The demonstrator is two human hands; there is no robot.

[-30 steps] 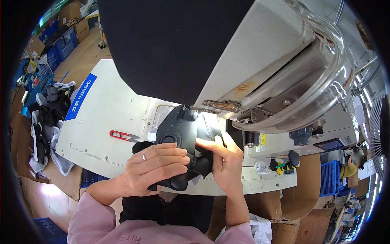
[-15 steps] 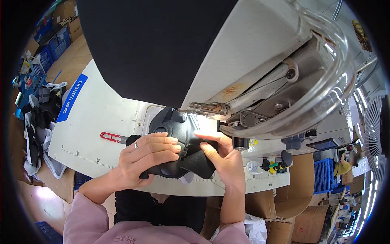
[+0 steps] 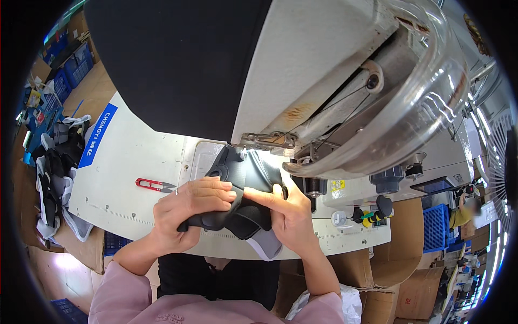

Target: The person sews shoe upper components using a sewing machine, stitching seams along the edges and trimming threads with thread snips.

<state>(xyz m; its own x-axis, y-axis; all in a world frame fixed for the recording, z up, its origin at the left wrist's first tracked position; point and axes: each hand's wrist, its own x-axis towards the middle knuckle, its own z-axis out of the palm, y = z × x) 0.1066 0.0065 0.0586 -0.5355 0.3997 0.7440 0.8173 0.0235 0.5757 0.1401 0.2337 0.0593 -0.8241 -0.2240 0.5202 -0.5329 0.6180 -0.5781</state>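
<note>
A black padded sewn piece (image 3: 249,217) with a light grey lining flap lies under the head of a sewing machine (image 3: 302,97), beneath its lamp. My left hand (image 3: 195,205) is closed on its left side, fingers pressed together on top and the thumb hidden below. On the other side, my right hand (image 3: 288,213) grips the edge, with one finger stretched across the black surface toward the left fingertips. Hanging toward the table's front edge is the grey flap (image 3: 264,244). Red-handled thread snips (image 3: 152,184) lie left of my left hand.
The white table (image 3: 132,156) carries a printed ruler along its front. A clear curved guard (image 3: 426,108) covers the machine's right side. Small spools (image 3: 372,216) stand at the right edge. Dark and grey pieces (image 3: 59,183) are heaped at left. A cardboard box (image 3: 399,243) stands at right.
My right hand has shifted slightly left and lower, one finger now reaching across the piece. The grey flap has come out further at the front. The whole view has shifted a little.
</note>
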